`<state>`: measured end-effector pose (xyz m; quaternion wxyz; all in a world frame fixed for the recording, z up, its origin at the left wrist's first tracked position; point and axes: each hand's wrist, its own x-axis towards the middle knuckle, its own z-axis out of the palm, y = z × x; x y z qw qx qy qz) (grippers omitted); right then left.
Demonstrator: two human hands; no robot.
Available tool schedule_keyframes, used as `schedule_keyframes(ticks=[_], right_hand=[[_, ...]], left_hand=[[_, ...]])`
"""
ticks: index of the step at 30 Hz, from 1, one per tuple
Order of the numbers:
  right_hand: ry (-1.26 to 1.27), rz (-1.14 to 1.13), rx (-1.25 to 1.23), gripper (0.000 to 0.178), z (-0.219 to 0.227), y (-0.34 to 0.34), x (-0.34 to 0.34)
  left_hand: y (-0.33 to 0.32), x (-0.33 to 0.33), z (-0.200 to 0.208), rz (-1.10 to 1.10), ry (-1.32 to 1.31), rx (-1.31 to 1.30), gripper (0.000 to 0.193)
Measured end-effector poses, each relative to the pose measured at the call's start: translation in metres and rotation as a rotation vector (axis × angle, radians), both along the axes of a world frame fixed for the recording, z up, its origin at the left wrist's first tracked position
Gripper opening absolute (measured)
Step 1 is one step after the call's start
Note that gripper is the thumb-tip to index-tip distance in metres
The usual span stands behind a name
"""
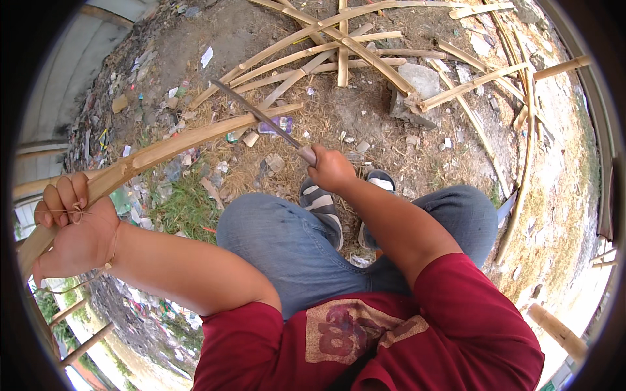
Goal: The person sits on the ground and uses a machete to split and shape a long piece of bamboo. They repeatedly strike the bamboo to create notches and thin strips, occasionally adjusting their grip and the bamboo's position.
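My left hand (78, 225) is closed around the near end of a long split bamboo strip (168, 146), with the fingers wrapped over its edge. The strip slants up and away to the right, toward the middle of the ground. A long-bladed knife (261, 116) is gripped in my right hand (330, 171), its handle inside the fist and its blade pointing up and to the left. In the picture the blade crosses the strip close to its far end; whether it touches the bamboo I cannot tell.
Several split bamboo pieces (342, 40) lie crossed on the ground ahead. A grey stone block (417, 88) sits under some of them. Longer strips (529, 130) curve down the right side. Litter and a grass patch (189, 203) lie to the left, beside a grey wall (59, 85).
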<state>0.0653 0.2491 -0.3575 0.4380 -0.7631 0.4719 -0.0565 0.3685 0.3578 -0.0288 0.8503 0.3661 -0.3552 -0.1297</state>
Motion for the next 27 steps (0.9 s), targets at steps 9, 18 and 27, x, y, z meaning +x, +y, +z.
schedule_keyframes(ticks=[9,18,27], right_hand=[[0.291,-0.114,0.204,0.038,-0.063,-0.004,-0.039],[0.163,0.026,0.133,0.036,-0.035,0.002,-0.019],[0.331,-0.205,0.183,0.038,-0.077,-0.001,-0.030]], left_hand=[[-0.009,0.020,-0.002,0.409,0.103,0.088,0.086],[0.056,0.150,-0.047,-0.296,0.025,0.010,0.090],[0.068,0.189,-0.076,-0.072,0.171,0.036,0.090]])
